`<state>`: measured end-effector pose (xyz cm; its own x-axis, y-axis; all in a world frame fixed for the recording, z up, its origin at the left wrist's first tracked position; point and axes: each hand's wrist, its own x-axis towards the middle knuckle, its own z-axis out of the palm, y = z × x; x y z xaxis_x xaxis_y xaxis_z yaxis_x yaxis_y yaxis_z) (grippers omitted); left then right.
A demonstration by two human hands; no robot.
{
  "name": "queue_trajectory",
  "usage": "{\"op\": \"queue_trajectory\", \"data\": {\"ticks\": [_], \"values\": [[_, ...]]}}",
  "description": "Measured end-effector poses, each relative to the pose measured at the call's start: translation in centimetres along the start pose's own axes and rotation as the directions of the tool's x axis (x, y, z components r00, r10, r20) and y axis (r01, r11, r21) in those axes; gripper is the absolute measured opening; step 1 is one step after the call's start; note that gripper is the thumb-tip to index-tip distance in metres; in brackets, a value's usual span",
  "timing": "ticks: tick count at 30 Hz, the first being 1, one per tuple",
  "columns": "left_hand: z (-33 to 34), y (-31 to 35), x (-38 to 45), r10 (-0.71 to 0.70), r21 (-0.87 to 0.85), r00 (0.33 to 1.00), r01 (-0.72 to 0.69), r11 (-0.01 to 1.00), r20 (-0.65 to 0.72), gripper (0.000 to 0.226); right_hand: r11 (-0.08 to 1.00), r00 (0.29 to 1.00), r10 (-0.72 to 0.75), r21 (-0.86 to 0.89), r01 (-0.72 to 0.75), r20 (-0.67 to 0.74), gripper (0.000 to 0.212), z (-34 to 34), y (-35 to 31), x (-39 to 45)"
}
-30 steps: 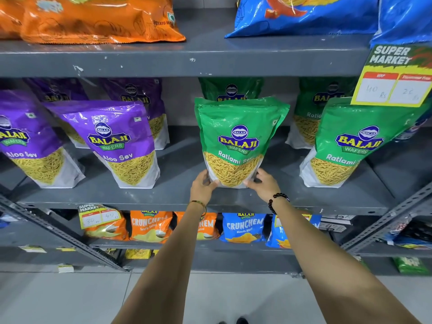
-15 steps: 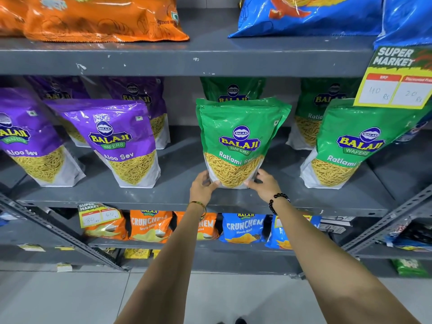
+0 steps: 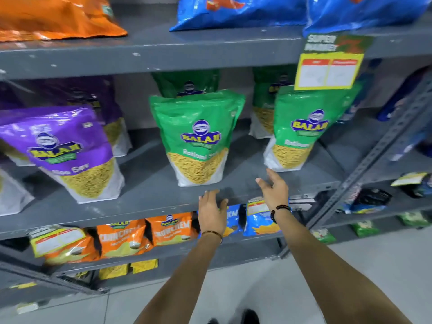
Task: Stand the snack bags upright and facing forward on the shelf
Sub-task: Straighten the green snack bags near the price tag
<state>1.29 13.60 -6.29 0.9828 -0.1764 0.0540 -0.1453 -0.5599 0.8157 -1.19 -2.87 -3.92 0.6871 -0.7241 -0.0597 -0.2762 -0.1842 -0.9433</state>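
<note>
both hands (image 3: 214, 212) empty, fingers (image 3: 272, 177) spread

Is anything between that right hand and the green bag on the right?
Nothing visible. The right hand is open just below and in front of the right green bag, with only bare shelf between them. The middle green bag stands off to the left.

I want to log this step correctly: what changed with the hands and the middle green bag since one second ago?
Both hands let go of the middle green bag. The left hand drew back below the shelf edge; the right hand moved right, toward the next green bag, fingers open. The middle bag stayed upright, facing forward. The purple bag also stayed as it was.
</note>
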Motion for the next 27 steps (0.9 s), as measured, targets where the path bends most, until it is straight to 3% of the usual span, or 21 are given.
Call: {"op": "queue_trajectory", "data": {"ticks": [3,6,12,16,20,27], "values": [[2.5,2.7,0.5,0.013,-0.028,0.997,-0.010,1.000,0.080,0.043,0.999,0.994,0.038,-0.021,-0.040,-0.099,0.055,-3.7,0.8,1.1],[4.6,5.3,1.7,0.016,-0.066,0.990,-0.007,0.998,0.141,0.050,0.996,0.992,0.086,0.013,-0.085,-0.091,0.066,-6.8,1.7,3.4],[9.0,8.4,5.0,-0.046,-0.171,0.960,0.096,0.981,0.277,0.078,0.996,0.984,0.081,0.016,-0.085,0.156,0.084,-10.3,2.4,8.3],[11.2,10.4,6.4,-0.095,-0.254,0.955,0.169,0.952,0.280,0.092,0.998,0.953,0.045,0.032,-0.057,0.299,0.093,-11.5,2.6,11.0],[12.8,11.1,7.2,-0.111,-0.174,0.960,0.159,0.972,0.257,0.090,1.000,0.906,-0.013,0.020,0.005,0.422,0.096,-12.1,2.4,12.7],[14.2,11.6,7.0,-0.165,-0.198,0.973,0.196,0.960,0.160,0.066,0.999,0.900,-0.028,-0.016,0.039,0.435,0.089,-12.6,2.6,14.2]]}}
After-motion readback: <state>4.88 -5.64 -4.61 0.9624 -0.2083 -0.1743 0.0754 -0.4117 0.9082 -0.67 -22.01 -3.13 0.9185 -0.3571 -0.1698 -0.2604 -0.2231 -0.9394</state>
